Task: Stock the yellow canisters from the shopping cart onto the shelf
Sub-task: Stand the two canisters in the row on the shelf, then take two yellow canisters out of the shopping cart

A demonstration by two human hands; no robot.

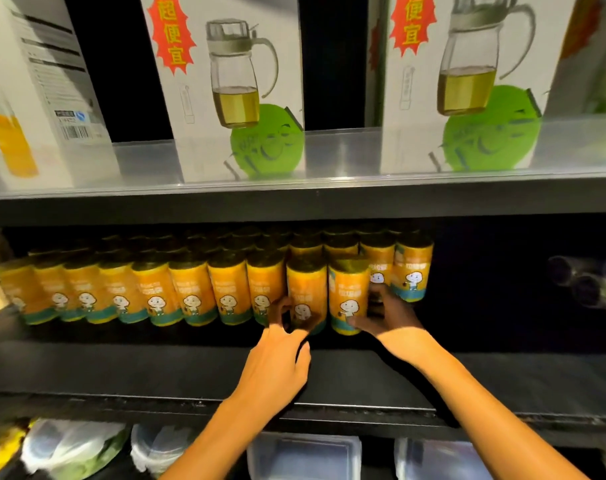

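Both hands reach into the dark middle shelf [363, 358], each grasping a yellow canister at the front of the row. The left hand [277, 362] curls its fingers around the lower left side of one upright canister [306, 292]; the right hand [388, 317] wraps the base and right side of the neighbouring canister [350, 289], thumb across its teal band. The two held canisters stand touching, just right of the front row of canisters [156, 292] that runs leftward along the shelf, with more ranks behind. Two further canisters [412, 271] stand behind the right hand. Right of these the shelf is in shadow. Above the shelf stand white oil-jug boxes [225, 81]; below it sit clear plastic tubs [305, 455].
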